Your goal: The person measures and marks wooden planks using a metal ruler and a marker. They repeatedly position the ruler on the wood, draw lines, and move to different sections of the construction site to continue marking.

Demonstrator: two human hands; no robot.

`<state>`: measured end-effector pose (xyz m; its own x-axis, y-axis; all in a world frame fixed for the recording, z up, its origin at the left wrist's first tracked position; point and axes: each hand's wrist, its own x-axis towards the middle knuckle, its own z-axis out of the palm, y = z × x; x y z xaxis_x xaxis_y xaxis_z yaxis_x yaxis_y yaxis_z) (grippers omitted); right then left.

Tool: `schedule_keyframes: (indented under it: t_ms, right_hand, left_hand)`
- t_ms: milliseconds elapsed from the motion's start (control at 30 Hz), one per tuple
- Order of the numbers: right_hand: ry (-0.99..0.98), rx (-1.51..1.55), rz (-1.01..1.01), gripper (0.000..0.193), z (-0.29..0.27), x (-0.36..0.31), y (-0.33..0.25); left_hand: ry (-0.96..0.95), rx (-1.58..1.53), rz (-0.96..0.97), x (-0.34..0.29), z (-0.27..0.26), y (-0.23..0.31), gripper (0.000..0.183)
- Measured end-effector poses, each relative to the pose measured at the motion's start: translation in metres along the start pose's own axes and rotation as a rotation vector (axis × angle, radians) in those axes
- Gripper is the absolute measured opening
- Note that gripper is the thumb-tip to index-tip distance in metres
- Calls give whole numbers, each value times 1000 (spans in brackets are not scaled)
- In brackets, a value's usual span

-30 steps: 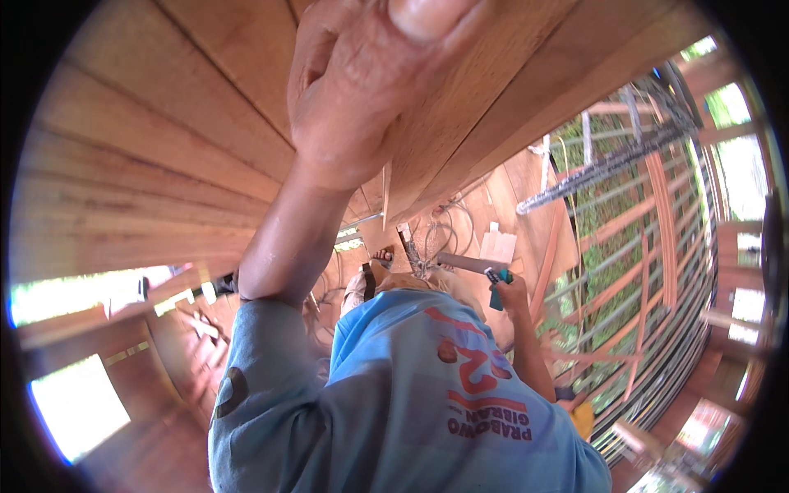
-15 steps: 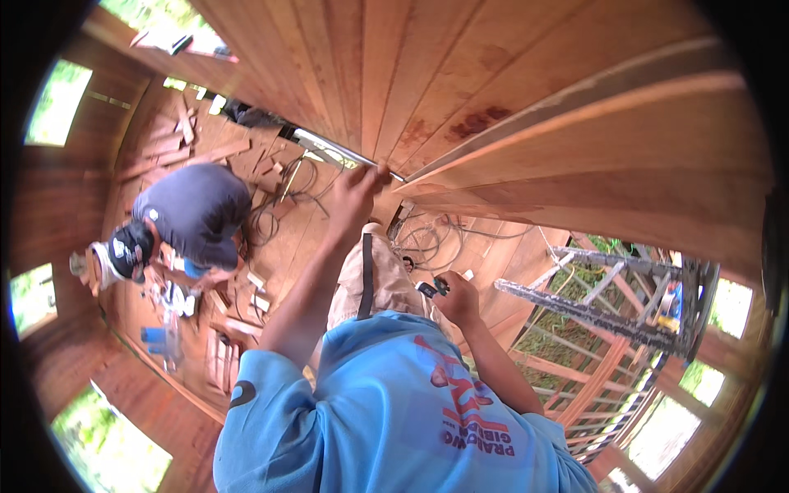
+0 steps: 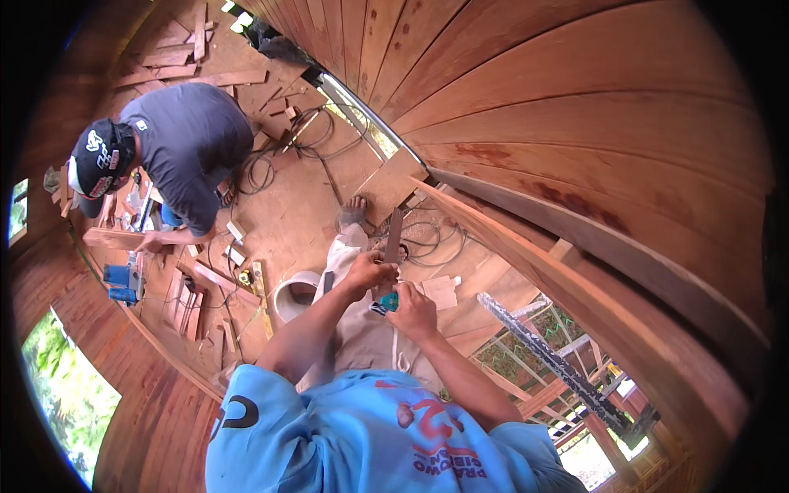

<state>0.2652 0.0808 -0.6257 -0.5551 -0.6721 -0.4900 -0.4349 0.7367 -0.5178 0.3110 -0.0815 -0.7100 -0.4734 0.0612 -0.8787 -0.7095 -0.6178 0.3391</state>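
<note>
Though slightly aslant, tool [image 3: 394,240] lengthwise forward.

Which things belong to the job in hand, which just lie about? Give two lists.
In use: teal-handled tool; right hand at its handle; left hand at its dark length.

Apparently lying about: black cables; wood offcuts; white round container.

Co-worker [image 3: 193,140] in dark cap [image 3: 102,156], bent over; white bucket [image 3: 285,306] on floor [image 3: 283,218]; looped black cable [image 3: 306,149]; scattered wood offcuts [image 3: 168,59].
</note>
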Motion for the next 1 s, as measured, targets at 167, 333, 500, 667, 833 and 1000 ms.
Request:
schedule_keyframes:
  t_ms: [167,333,500,667,833,1000]
  right_hand:
    - [41,145,42,54,42,27,13]
    - [-165,211,207,56,105,18,79]
    - [-430,16,288,41,173,-15,150]
    - [-405,32,311,36,211,-22,184]
    - [-433,34,319,36,221,-17,194]
    - [-434,54,303,39,218,-8,199]
  left_hand:
    - [-5,-103,-52,83,-40,-9,13]
    - [25,269,86,205,-94,-16,33]
    - [139,471,166,322,-107,-48,42]
    - [186,495,179,421,-107,-92,49]
    - [194,409,129,474,-94,-111,53]
    - [191,371,104,490,-85,-110,51]
